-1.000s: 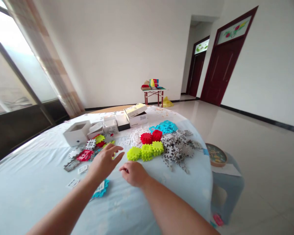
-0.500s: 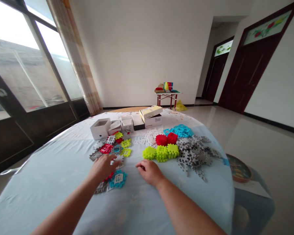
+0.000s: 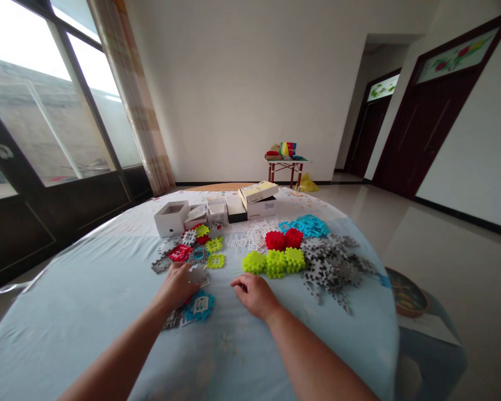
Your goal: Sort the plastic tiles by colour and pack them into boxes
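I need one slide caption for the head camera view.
Left hand among mixed toothed pieces, right hand near lime-green stacks, at a cloth-covered table.

Bare tablecloth (image 3: pixel 232 265) runs left of the lime-green stacks (image 3: pixel 274 263) until white cards (image 3: pixel 256 234) intrude.

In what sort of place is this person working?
Probably a living or dining room in a home: a cloth-covered round table, a long curtain beside the window, and a dark red door with a flower-decorated pane above.
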